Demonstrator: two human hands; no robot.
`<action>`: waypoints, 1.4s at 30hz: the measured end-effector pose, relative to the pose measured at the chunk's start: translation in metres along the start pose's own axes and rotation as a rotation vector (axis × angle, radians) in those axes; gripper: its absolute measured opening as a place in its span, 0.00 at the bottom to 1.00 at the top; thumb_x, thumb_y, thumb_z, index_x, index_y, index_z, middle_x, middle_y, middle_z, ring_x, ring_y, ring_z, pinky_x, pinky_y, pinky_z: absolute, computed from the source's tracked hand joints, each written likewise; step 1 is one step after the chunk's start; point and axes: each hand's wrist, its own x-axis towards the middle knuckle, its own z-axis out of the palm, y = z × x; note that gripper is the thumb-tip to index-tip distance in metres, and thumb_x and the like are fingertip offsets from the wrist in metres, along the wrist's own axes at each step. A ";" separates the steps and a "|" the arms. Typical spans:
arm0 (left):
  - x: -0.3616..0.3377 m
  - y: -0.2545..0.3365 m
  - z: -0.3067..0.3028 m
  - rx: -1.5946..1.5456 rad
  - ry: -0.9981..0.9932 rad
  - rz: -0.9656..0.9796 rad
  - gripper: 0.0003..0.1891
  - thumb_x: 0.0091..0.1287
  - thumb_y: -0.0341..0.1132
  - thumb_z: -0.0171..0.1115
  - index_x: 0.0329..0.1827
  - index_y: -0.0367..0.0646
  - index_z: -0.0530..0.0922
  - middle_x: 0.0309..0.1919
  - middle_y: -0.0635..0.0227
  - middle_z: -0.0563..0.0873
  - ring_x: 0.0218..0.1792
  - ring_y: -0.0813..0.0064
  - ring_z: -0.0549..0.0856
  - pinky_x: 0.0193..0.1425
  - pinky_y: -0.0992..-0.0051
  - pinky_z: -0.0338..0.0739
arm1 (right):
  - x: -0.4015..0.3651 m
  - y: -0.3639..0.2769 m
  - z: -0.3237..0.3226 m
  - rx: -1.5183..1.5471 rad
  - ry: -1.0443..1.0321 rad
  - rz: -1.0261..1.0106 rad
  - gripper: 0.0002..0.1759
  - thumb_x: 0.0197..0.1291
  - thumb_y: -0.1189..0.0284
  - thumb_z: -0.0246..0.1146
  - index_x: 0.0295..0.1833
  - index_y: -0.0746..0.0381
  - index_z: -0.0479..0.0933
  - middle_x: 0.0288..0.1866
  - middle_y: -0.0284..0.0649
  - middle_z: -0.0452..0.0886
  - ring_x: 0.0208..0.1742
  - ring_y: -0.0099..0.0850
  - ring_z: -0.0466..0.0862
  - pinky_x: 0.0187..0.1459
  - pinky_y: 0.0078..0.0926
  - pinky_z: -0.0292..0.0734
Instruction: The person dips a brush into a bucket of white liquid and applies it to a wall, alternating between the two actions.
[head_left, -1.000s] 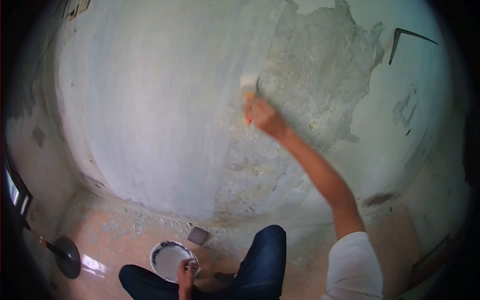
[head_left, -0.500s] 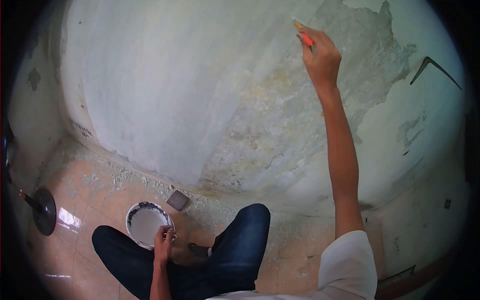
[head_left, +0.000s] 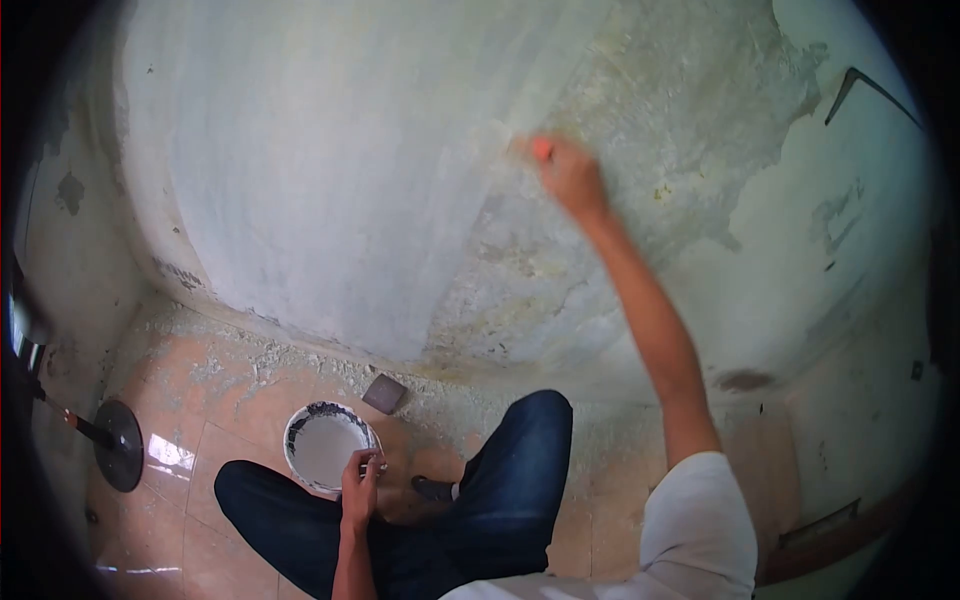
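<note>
Against the wall (head_left: 330,160), my right hand (head_left: 575,180) is closed around a paintbrush (head_left: 541,149) with an orange handle. The brush tip is smeared by motion, near the border between the smooth pale coating and the rough, patchy grey area. Down at floor level, a white bucket (head_left: 290,455) with dark smudges inside its rim holds a whitish liquid. My left hand (head_left: 360,485) is closed at the right side of the bucket's rim; my fingers partly hide what they grip there.
A grey-brown square block (head_left: 384,394) lies by the bucket. Flaked debris (head_left: 260,360) lines the wall's foot. A round dark stand base (head_left: 119,446) is on the tiles at left. A dark bent bracket (head_left: 850,85) is at the wall's upper right. My bent legs (head_left: 510,480) flank the bucket.
My right hand has swept down and to the left across the wall with the paintbrush. My left hand stays at the bucket's rim, and the whole view has shifted slightly.
</note>
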 end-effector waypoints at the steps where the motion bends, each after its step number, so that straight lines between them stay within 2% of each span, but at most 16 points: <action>1: 0.000 -0.001 -0.001 0.027 -0.010 -0.001 0.13 0.83 0.34 0.58 0.62 0.37 0.83 0.46 0.62 0.91 0.44 0.74 0.89 0.45 0.73 0.84 | 0.035 0.006 -0.027 -0.059 0.040 -0.042 0.08 0.74 0.71 0.66 0.52 0.60 0.87 0.45 0.47 0.90 0.46 0.48 0.90 0.46 0.41 0.88; 4: -0.001 0.020 0.004 0.015 -0.005 -0.030 0.14 0.83 0.35 0.60 0.61 0.34 0.83 0.45 0.61 0.91 0.44 0.72 0.90 0.53 0.69 0.84 | 0.099 0.011 -0.074 -0.309 0.262 -0.301 0.07 0.70 0.74 0.70 0.51 0.60 0.87 0.49 0.43 0.91 0.50 0.45 0.92 0.51 0.41 0.90; 7: -0.003 0.029 0.004 -0.021 -0.011 -0.030 0.14 0.84 0.34 0.59 0.62 0.34 0.82 0.46 0.59 0.91 0.45 0.72 0.90 0.54 0.69 0.84 | 0.090 0.003 -0.072 -0.319 0.217 -0.317 0.07 0.71 0.73 0.70 0.51 0.59 0.88 0.50 0.42 0.92 0.52 0.43 0.92 0.51 0.36 0.93; 9: -0.006 0.028 0.003 -0.054 -0.003 -0.017 0.14 0.84 0.34 0.59 0.63 0.34 0.82 0.47 0.59 0.91 0.45 0.72 0.90 0.54 0.69 0.84 | 0.039 0.011 -0.017 -0.512 0.040 -0.398 0.08 0.73 0.73 0.69 0.53 0.59 0.89 0.52 0.42 0.92 0.57 0.39 0.91 0.54 0.31 0.94; 11: -0.011 0.029 0.000 -0.033 -0.008 0.047 0.14 0.84 0.35 0.57 0.63 0.37 0.83 0.48 0.61 0.91 0.46 0.73 0.89 0.50 0.71 0.84 | -0.027 -0.027 0.018 -0.338 -0.013 -0.410 0.06 0.71 0.75 0.69 0.51 0.61 0.88 0.56 0.44 0.90 0.63 0.38 0.90 0.60 0.31 0.93; 14: -0.023 0.031 -0.003 -0.040 0.006 -0.001 0.13 0.83 0.32 0.58 0.62 0.34 0.82 0.47 0.59 0.91 0.47 0.72 0.89 0.56 0.70 0.84 | -0.090 -0.068 0.053 -0.174 -0.079 -0.301 0.04 0.68 0.76 0.71 0.47 0.60 0.87 0.54 0.44 0.90 0.60 0.40 0.91 0.56 0.33 0.93; 16: -0.031 0.024 -0.007 -0.031 0.007 0.005 0.13 0.83 0.32 0.58 0.62 0.34 0.82 0.47 0.59 0.91 0.47 0.72 0.89 0.56 0.70 0.84 | -0.098 -0.079 0.058 0.100 -0.249 -0.119 0.12 0.66 0.80 0.70 0.53 0.59 0.89 0.52 0.40 0.92 0.56 0.41 0.92 0.57 0.37 0.93; 19: -0.025 0.021 -0.008 -0.011 0.008 0.020 0.13 0.83 0.32 0.58 0.62 0.33 0.83 0.46 0.59 0.91 0.46 0.72 0.89 0.55 0.70 0.84 | -0.018 -0.024 0.031 -0.094 0.001 -0.246 0.06 0.72 0.74 0.67 0.51 0.59 0.87 0.45 0.43 0.91 0.49 0.38 0.92 0.47 0.34 0.92; 22: -0.024 0.022 -0.007 0.015 0.001 0.014 0.14 0.83 0.33 0.58 0.62 0.33 0.83 0.45 0.59 0.92 0.45 0.70 0.90 0.53 0.69 0.84 | 0.068 -0.012 -0.035 -0.144 0.141 -0.180 0.07 0.72 0.74 0.68 0.52 0.59 0.87 0.49 0.42 0.91 0.50 0.41 0.91 0.49 0.37 0.92; 26: -0.017 0.030 -0.002 0.010 -0.006 0.009 0.14 0.84 0.34 0.59 0.62 0.33 0.83 0.45 0.58 0.91 0.45 0.70 0.90 0.53 0.69 0.85 | 0.091 -0.020 -0.049 -0.217 0.288 -0.224 0.07 0.70 0.74 0.69 0.52 0.57 0.88 0.54 0.41 0.90 0.54 0.41 0.91 0.50 0.36 0.93; 30: -0.018 0.030 -0.003 -0.038 -0.009 0.023 0.14 0.84 0.34 0.59 0.62 0.33 0.82 0.46 0.58 0.91 0.45 0.70 0.90 0.54 0.69 0.85 | -0.012 -0.029 0.032 -0.331 0.130 -0.289 0.07 0.69 0.75 0.70 0.50 0.56 0.89 0.62 0.41 0.88 0.60 0.38 0.90 0.49 0.33 0.94; 34: -0.026 0.021 -0.007 -0.010 0.006 0.034 0.14 0.84 0.34 0.58 0.62 0.33 0.82 0.47 0.57 0.92 0.47 0.69 0.91 0.55 0.69 0.84 | -0.088 -0.079 0.059 -0.052 -0.107 -0.135 0.06 0.70 0.77 0.68 0.48 0.56 0.88 0.53 0.39 0.90 0.54 0.38 0.92 0.47 0.35 0.93; 36: -0.026 0.014 -0.010 -0.015 0.007 0.031 0.14 0.84 0.34 0.58 0.61 0.32 0.83 0.47 0.57 0.93 0.47 0.69 0.91 0.54 0.69 0.84 | -0.074 -0.072 0.050 0.210 -0.284 0.026 0.05 0.71 0.75 0.67 0.48 0.56 0.87 0.47 0.39 0.90 0.47 0.39 0.92 0.46 0.41 0.91; 37: -0.025 0.010 -0.011 -0.008 0.011 0.023 0.14 0.83 0.34 0.59 0.61 0.32 0.83 0.47 0.57 0.93 0.46 0.69 0.91 0.53 0.69 0.85 | -0.048 -0.036 0.057 0.240 -0.067 -0.161 0.07 0.73 0.68 0.69 0.47 0.59 0.87 0.40 0.43 0.89 0.40 0.42 0.90 0.44 0.42 0.87; 39: -0.022 0.005 -0.010 -0.007 0.010 0.029 0.14 0.83 0.35 0.60 0.59 0.32 0.84 0.46 0.57 0.93 0.44 0.70 0.92 0.52 0.69 0.85 | 0.046 -0.009 -0.011 0.254 -0.175 0.220 0.13 0.72 0.62 0.72 0.44 0.62 0.86 0.34 0.46 0.87 0.36 0.45 0.88 0.42 0.40 0.83; 42: -0.007 -0.015 -0.010 0.024 0.031 -0.001 0.14 0.82 0.34 0.60 0.59 0.32 0.84 0.45 0.56 0.93 0.44 0.69 0.92 0.51 0.68 0.86 | 0.179 0.055 -0.087 0.035 0.121 -0.059 0.15 0.69 0.61 0.74 0.43 0.63 0.86 0.33 0.48 0.86 0.35 0.48 0.87 0.40 0.41 0.81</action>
